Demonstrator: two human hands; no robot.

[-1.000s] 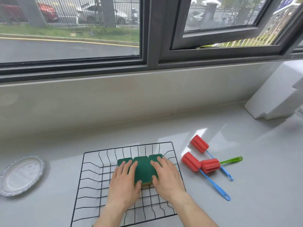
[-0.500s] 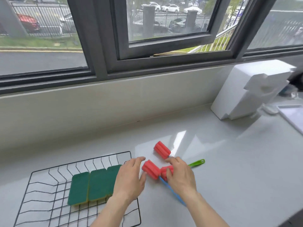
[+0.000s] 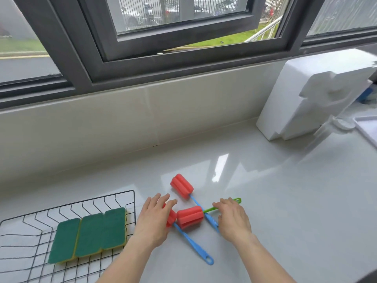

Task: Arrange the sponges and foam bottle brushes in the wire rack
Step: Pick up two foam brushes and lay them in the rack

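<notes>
Currently we see three green sponges (image 3: 89, 233) lying side by side in the wire rack (image 3: 67, 209). At its 3 o'clock, three red foam brushes (image 3: 189, 216) lie crossed on the counter (image 3: 285, 201). Left hand (image 3: 153, 219) spread open, touching one head; right hand (image 3: 232, 218) open over the handles, gripping nothing.

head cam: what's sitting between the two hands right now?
In the head view, the green-handled brush's red foam head lies between the left hand and right hand, with a blue brush handle crossing beside it on the counter.
</notes>
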